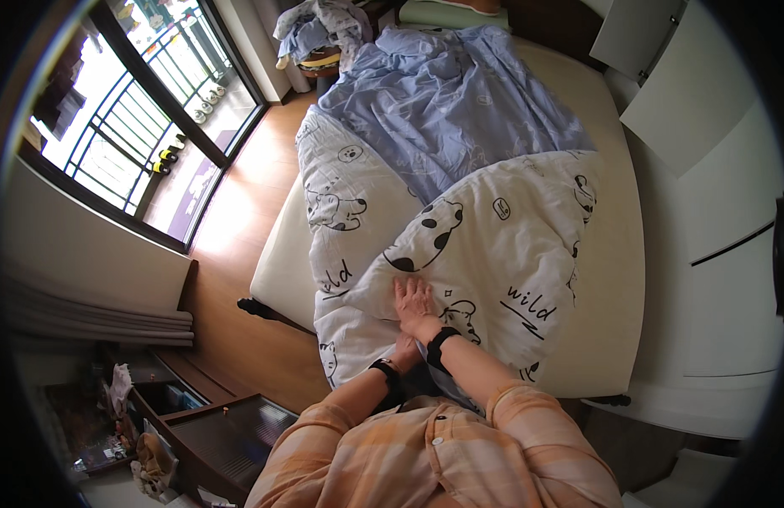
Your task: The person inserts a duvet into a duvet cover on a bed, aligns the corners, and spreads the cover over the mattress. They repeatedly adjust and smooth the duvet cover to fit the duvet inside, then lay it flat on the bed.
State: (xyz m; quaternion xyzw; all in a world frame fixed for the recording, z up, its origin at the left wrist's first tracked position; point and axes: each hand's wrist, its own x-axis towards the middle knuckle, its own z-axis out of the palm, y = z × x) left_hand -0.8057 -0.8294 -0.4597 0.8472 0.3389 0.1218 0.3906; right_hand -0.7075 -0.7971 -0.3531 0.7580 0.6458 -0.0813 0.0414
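Note:
A white quilt (474,254) printed with black cartoon dogs and lettering lies on the bed, its blue side (442,120) showing toward the far end. Two flaps of the white side fold inward and overlap near the middle. My right hand (416,303) rests flat on the upper flap, palm down, with nothing in its fingers. Below it, partly covered by my right wrist, is my left hand (405,353) at the quilt's near fold. The left fingers are hidden, so its grip does not show. Both wrists wear dark bands.
A cream mattress (611,254) extends beyond the quilt on both sides. Pillows (455,16) are at the far end. Clothes (328,32) are heaped at the far left. White cabinets (728,190) flank the right; a dark wood cabinet (220,438) is at lower left, below a glass balcony door (163,95).

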